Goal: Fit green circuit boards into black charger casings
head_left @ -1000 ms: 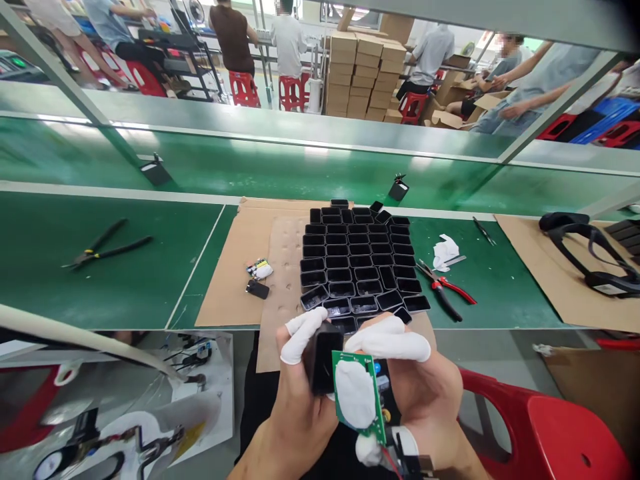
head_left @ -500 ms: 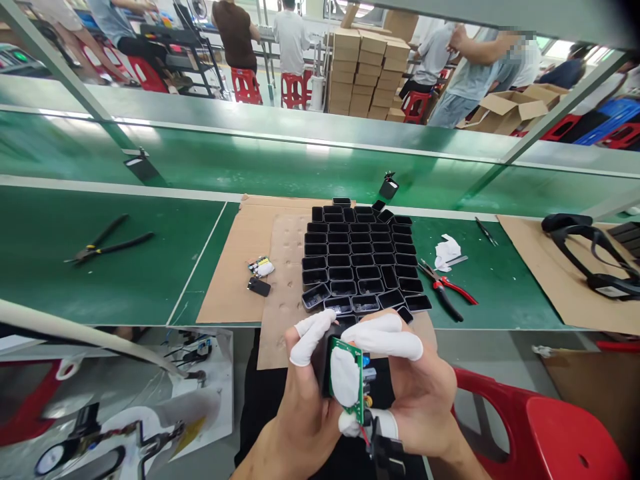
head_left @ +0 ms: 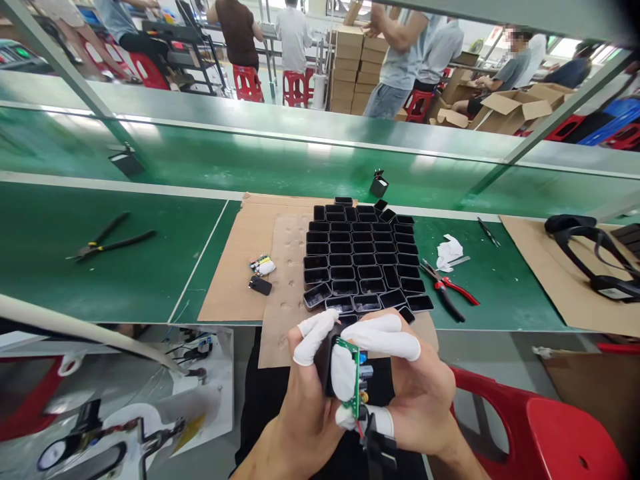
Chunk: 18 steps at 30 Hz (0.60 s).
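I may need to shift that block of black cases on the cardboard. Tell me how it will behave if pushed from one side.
The black cases are loose, separate open shells, so the block would probably break apart rather than slide whole. They look thin and hollow, so likely light. Several near-edge ones already sit crooked, so they may tip or skid on the cardboard.

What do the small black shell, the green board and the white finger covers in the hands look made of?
The black shell in the left hand looks like moulded plastic: dark, smooth, slightly glossy. The green board held by the right hand looks like a lacquered circuit board with small parts on it. The finger covers look like thin, matte white rubber, probably latex.
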Each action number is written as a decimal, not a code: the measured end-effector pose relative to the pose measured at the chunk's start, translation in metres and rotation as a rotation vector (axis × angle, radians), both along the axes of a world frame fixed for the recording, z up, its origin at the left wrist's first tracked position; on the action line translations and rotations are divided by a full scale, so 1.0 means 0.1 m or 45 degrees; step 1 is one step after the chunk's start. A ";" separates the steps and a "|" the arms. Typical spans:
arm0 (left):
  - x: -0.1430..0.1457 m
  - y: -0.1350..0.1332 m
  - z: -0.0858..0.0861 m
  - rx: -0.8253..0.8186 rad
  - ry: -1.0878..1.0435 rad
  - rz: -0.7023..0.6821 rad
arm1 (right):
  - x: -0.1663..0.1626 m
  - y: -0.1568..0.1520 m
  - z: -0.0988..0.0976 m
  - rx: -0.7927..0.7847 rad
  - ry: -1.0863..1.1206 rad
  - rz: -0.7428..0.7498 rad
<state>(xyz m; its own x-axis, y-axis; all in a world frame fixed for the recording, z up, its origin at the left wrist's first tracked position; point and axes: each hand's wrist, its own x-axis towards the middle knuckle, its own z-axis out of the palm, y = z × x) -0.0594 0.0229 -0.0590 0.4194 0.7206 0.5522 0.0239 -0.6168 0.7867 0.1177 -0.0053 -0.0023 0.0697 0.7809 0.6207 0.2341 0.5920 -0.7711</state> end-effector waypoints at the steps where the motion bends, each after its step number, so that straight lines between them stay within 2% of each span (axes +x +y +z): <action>1: 0.00 0.00 0.00 0.003 0.003 -0.003 | 0.00 0.00 0.01 0.002 -0.006 0.000; 7: 0.00 -0.02 -0.09 -0.012 0.025 0.014 | 0.02 0.02 0.03 0.007 -0.075 -0.050; 12: 0.02 -0.07 -0.20 -0.071 -0.017 0.110 | 0.04 0.02 0.04 0.030 -0.110 -0.074; 18: 0.04 -0.11 -0.22 -0.098 -0.035 0.116 | 0.04 0.02 0.05 0.036 -0.124 -0.075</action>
